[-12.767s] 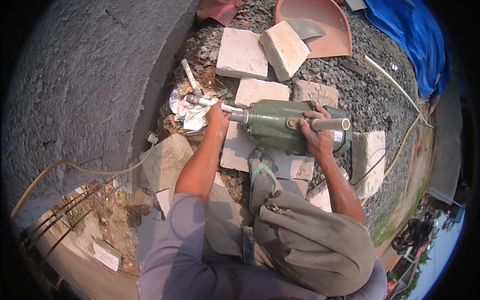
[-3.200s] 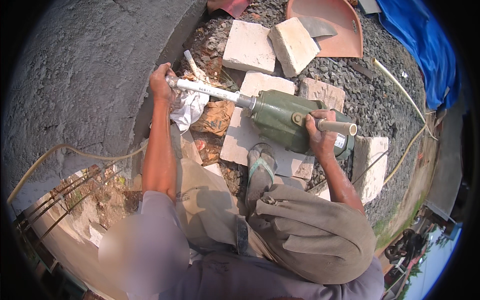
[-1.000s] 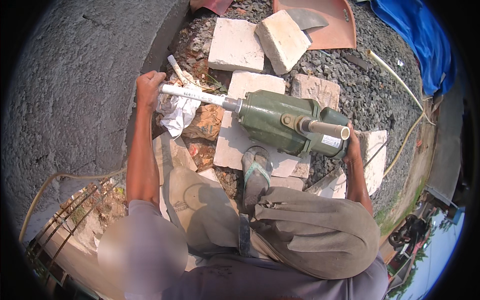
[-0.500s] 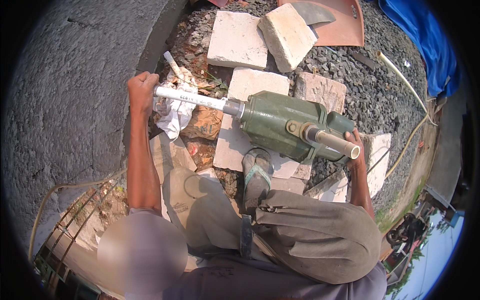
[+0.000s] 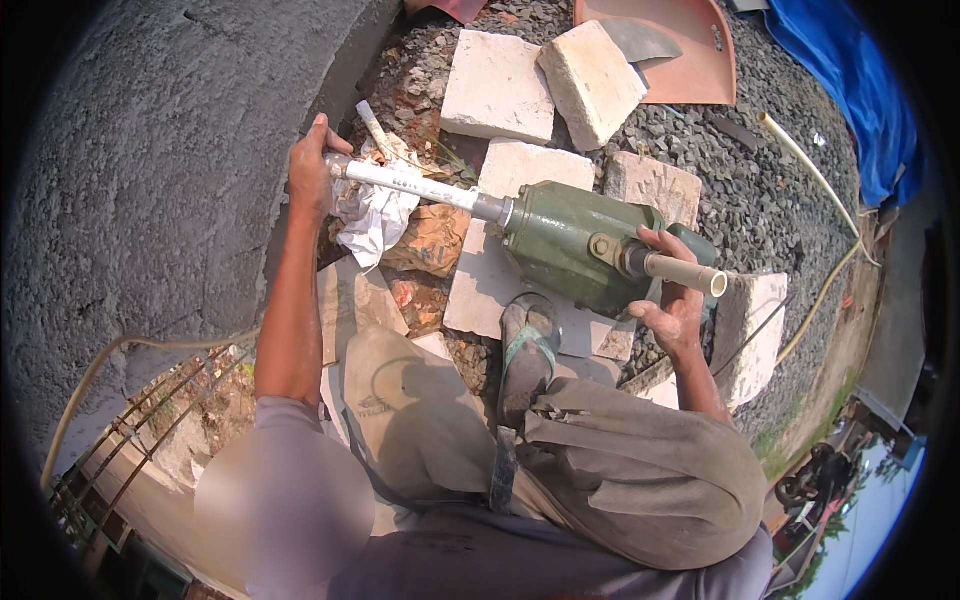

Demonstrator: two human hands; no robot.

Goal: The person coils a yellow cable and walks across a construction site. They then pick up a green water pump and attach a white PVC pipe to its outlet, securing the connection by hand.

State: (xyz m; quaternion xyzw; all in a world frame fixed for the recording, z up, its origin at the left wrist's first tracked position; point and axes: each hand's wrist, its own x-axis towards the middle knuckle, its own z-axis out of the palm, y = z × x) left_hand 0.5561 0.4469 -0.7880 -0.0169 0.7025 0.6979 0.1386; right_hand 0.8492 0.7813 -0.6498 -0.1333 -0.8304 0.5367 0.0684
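Observation:
A dark green water pump [image 5: 570,240] lies on its side over pale slabs in front of me. From its left end runs a white plastic pipe [image 5: 412,183] with a grey fitting at the far tip. My left hand [image 5: 312,172] is at that tip, its fingers stretched and apart. On the pump's right side a short cream pipe [image 5: 690,273] sticks out of a dark collar. My right hand [image 5: 678,312] rests against the pump around this pipe, thumb and fingers spread; the pipe hides part of the palm.
Pale stone blocks [image 5: 497,85] lie beyond the pump on dark gravel [image 5: 780,190]. A grey cement wall [image 5: 170,170] rises at left, crumpled paper [image 5: 375,225] near it. My sandalled foot [image 5: 530,350] stands close below the pump. Blue sheeting [image 5: 850,90] and a hose [image 5: 815,305] are at right.
My left hand has loosened from a fist around the pipe's end, uncovering its grey fitting. My right hand has shifted left from the pump's end to around the cream pipe, fingers spreading.

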